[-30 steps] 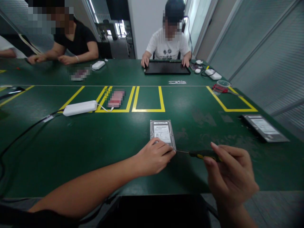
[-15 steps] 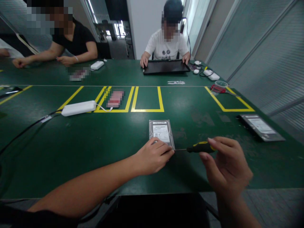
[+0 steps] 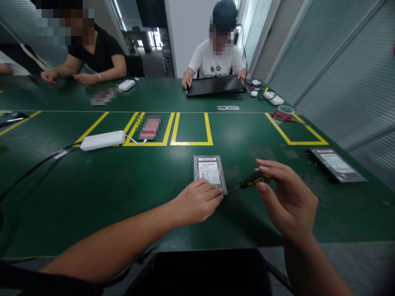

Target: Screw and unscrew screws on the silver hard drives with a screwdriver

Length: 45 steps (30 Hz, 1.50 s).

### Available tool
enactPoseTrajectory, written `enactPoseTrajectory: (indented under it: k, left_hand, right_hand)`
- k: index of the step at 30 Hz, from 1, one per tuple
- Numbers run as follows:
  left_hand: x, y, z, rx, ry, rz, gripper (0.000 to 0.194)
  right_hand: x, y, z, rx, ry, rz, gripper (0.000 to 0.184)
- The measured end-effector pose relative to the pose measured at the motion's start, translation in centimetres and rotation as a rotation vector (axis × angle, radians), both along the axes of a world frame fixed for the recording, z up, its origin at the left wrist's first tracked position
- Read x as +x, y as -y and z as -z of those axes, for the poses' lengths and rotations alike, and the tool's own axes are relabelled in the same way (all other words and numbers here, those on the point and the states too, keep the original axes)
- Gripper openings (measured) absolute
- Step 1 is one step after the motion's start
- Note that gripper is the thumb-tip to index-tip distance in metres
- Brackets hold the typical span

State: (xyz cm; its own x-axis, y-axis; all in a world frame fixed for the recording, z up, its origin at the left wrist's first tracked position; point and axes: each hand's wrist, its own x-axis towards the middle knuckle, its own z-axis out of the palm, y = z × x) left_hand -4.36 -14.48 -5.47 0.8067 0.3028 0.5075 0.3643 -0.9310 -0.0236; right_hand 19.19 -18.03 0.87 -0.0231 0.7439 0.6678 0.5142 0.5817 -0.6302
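A silver hard drive point(image 3: 208, 166) with a white label lies on the green table. My left hand point(image 3: 199, 201) rests closed over its near edge, gripping it and covering part of the label. In my right hand point(image 3: 286, 195) is a black and yellow screwdriver point(image 3: 254, 179), pinched by its handle between thumb and fingers. The thin shaft slants down to the left, and its tip meets the drive's near right corner, close to my left fingertips. Whether a screw sits at the tip is too small to tell.
Another drive-like unit point(image 3: 338, 165) lies at the right. A white power strip point(image 3: 103, 140) with a black cable is at the left, beside a blurred pink item point(image 3: 150, 128). Red-handled tools point(image 3: 282, 116) lie far right. Across the table a person holds a black tray point(image 3: 216, 86); another person sits far left.
My right hand has risen and shifted left, tilting the screwdriver from nearly level to a slant. My left hand has barely moved. Across the table, the black tray has tilted.
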Motion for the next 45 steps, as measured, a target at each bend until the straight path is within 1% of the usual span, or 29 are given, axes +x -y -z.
enactPoseTrajectory:
  k: [3,8,14,16,20,22,25,29,36,38,42,45]
  left_hand:
    - [0.0,0.0,0.1,0.005,-0.01,-0.003,0.025]
    - [0.0,0.0,0.0,-0.008,-0.039,-0.012,0.027]
    - [0.0,0.0,0.0,-0.029,-0.068,-0.019,0.029]
    - [0.0,0.0,0.0,-0.034,-0.075,-0.025,0.029]
    - [0.0,0.0,0.0,-0.033,-0.085,-0.027,0.03]
    - [0.0,0.0,0.0,-0.036,-0.085,-0.032,0.03]
    - [0.1,0.0,0.0,-0.042,-0.093,-0.029,0.031]
    - [0.1,0.1,-0.1,-0.051,-0.117,-0.036,0.032]
    - [0.2,0.2,-0.3,-0.048,-0.146,-0.046,0.031]
    - [0.2,0.2,-0.3,-0.046,-0.143,-0.045,0.03]
    - [0.2,0.1,-0.1,-0.052,-0.139,-0.042,0.031]
    - [0.2,0.0,-0.1,-0.052,-0.136,-0.036,0.032]
  right_hand:
    - [-0.1,-0.7,0.0,0.057,0.002,0.03,0.037]
    - [-0.3,-1.0,-0.3,0.067,0.027,0.054,0.036]
    - [-0.3,-0.5,-0.5,0.004,0.02,-0.062,0.04]
    - [-0.4,-0.5,-0.3,0.016,0.001,-0.069,0.039]
    - [-0.5,-0.8,0.1,0.072,-0.044,-0.026,0.042]
    - [-0.5,-0.8,0.2,0.084,-0.048,-0.019,0.041]
    - [-0.4,-0.6,0.1,0.058,-0.018,-0.048,0.038]
    - [-0.3,-0.5,-0.1,0.025,-0.005,-0.097,0.039]
    - [-0.7,-0.8,0.3,0.127,-0.043,-0.021,0.041]
    - [-0.8,-0.7,0.4,0.116,-0.046,-0.028,0.041]
    - [-0.8,-0.3,0.4,0.04,-0.076,-0.079,0.043]
    - [-0.9,-0.3,0.5,0.04,-0.088,-0.088,0.039]
